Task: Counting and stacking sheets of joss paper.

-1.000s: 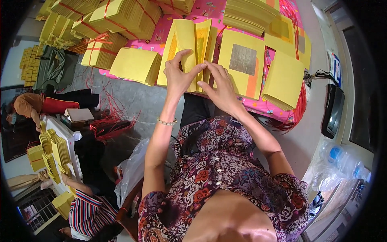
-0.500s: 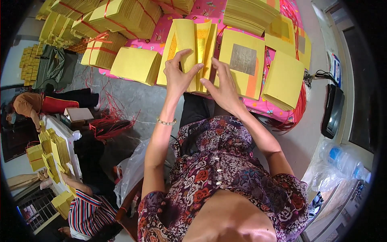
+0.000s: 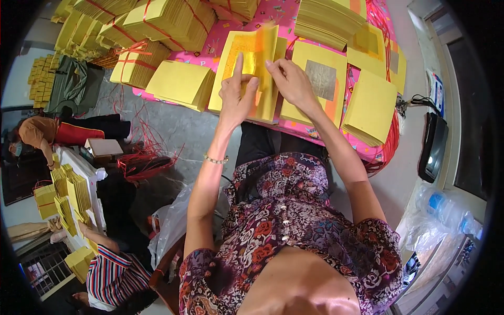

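Observation:
In front of me lies a yellow paper sheet (image 3: pixel 220 89) with an orange-gold foil patch, on a pink patterned table cover. My left hand (image 3: pixel 236 100) rests on it, index finger stretched over the foil and thumb raised apart. The sheet's right side, a blurred upright flap (image 3: pixel 267 47), stands lifted. At its edge my right hand (image 3: pixel 296 86) has thumb and index finger pinched together on the paper. Beside that hand is a yellow sheet pile with a silver patch (image 3: pixel 320 80). Folded yellow papers lie at left (image 3: pixel 176 83) and at right (image 3: pixel 370 107).
Yellow paper bundles tied with red ribbon (image 3: pixel 165 23) crowd the table's far left. A tall paper stack (image 3: pixel 325 23) stands far right, near hanging red strings (image 3: pixel 389 139). Two people work at a white table (image 3: pixel 79 157) on the left. Plastic bottles (image 3: pixel 443 207) lie right.
The rolled-over part of the sheet has swung right and now stands up, baring more gold foil. My left index finger has straightened; my right fingers have closed on the paper's edge.

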Available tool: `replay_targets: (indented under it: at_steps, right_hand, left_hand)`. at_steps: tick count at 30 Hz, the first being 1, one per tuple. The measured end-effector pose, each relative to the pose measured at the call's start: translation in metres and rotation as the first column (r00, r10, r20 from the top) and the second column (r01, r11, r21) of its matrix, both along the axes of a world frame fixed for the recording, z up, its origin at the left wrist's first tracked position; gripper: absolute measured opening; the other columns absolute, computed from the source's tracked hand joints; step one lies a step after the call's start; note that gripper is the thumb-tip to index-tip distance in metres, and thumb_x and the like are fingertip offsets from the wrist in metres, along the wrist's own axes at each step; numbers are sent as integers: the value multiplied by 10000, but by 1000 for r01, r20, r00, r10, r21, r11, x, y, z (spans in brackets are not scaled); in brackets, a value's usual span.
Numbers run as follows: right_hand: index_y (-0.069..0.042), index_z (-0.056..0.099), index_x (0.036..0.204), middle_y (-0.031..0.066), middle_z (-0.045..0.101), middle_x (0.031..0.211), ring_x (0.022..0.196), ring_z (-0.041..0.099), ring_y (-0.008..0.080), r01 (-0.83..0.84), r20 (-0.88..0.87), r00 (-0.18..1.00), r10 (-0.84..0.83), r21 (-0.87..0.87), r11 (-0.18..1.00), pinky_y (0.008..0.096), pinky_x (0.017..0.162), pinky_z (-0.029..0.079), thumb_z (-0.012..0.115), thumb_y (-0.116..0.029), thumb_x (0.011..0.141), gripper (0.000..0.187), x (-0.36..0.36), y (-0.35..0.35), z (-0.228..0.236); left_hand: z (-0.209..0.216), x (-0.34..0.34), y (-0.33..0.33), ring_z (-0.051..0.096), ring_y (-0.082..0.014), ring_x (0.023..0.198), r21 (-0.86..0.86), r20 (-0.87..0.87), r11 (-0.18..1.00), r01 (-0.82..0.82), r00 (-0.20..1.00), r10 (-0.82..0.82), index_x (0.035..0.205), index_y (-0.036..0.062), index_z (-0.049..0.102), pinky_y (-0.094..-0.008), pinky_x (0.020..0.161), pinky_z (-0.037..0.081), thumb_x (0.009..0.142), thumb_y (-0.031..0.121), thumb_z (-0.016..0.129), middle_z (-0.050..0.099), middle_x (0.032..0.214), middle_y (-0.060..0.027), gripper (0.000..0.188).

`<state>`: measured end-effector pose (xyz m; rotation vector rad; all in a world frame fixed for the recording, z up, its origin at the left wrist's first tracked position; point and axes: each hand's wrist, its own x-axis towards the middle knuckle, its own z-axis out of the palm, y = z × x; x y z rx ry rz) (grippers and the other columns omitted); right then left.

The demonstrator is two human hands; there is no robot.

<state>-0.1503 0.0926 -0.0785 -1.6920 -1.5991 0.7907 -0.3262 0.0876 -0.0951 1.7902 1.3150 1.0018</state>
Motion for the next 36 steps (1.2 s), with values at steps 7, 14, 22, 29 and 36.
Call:
replay_targets:
  at_steps: [7,14,22,29,36]
  right_hand:
    - [40,516,974,188,632,793,770,657,318,12,-103,994,-20,-78,997,435,699,501,583,-513,880,565,-7,8,1]
    - [34,532,1046,126,632,845,657,628,186,-74,-275,961,10,-225,972,308,506,494,627,-343,881,422,-3,27,-17]
    - [-41,572,1132,43,655,904,640,607,108,-171,-600,800,-27,-271,947,247,475,488,598,-277,911,324,-7,30,3]
    - [-82,536,1220,68,638,1063,887,635,150,-256,-758,652,-2,-222,941,306,663,541,538,-402,960,413,6,27,15]
    - [-39,402,1380,106,489,1330,1217,471,197,91,-590,802,96,280,956,340,996,394,430,-369,1021,488,16,51,-9]
  left_hand:
    - [5,-25,-1,454,-285,1133,15,-175,963,269,949,-262,1460,124,383,-435,1009,319,876,452,628,601,1196,-111,713]
    - [14,-31,-7,415,-318,1220,21,-183,942,334,928,-325,1427,130,424,-457,1069,285,693,545,777,520,1314,-126,914]
    - [31,-45,-13,427,-343,1258,72,-417,959,274,882,-221,1392,106,457,-420,1057,360,692,-18,658,497,1314,-156,739]
    - [25,-39,-14,560,-334,1073,445,-247,893,68,968,50,1252,77,589,-401,921,463,668,-167,487,601,1157,-133,641]
    - [11,-36,-16,582,-114,934,209,449,924,-321,871,201,1111,-47,615,-271,820,463,967,63,545,667,1022,-59,194]
